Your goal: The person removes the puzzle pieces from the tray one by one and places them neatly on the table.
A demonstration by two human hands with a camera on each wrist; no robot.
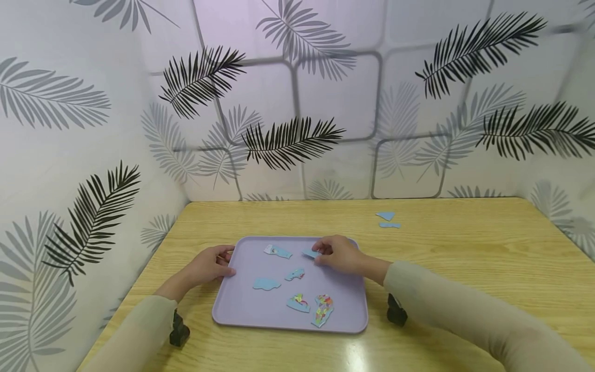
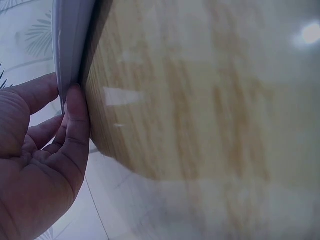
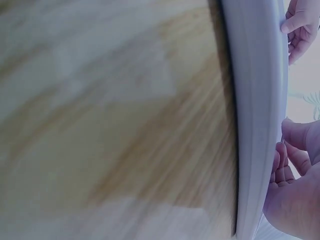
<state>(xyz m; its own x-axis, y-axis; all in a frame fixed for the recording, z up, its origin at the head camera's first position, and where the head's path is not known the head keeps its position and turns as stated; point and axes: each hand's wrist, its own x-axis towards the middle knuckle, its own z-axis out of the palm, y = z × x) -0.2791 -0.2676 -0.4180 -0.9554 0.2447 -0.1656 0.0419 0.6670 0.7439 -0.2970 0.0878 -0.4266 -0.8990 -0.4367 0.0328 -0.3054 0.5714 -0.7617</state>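
A lilac tray (image 1: 251,310) lies on the wooden table. My left hand (image 1: 207,266) grips its left rim, thumb on top and fingers curled underneath; the left wrist view shows this hand (image 2: 50,145) pinching the tray's edge (image 2: 72,40). Over the tray's upper right part, my right hand (image 1: 341,254) pinches a light blue piece (image 1: 310,253) between thumb and fingers. In the right wrist view that hand (image 3: 295,170) is beyond the tray's side (image 3: 255,100), the piece there barely visible. Nearby on the tray are a blue-and-white piece (image 1: 279,251) and a small blue piece (image 1: 295,274).
Also on the tray are a plain blue piece (image 1: 267,283), a multicoloured piece (image 1: 323,310) and a blue piece with yellow and red (image 1: 298,303). Two blue pieces, one triangular (image 1: 386,215) and one narrow (image 1: 389,225), lie at the table's back right. Leaf-patterned cloth stands behind.
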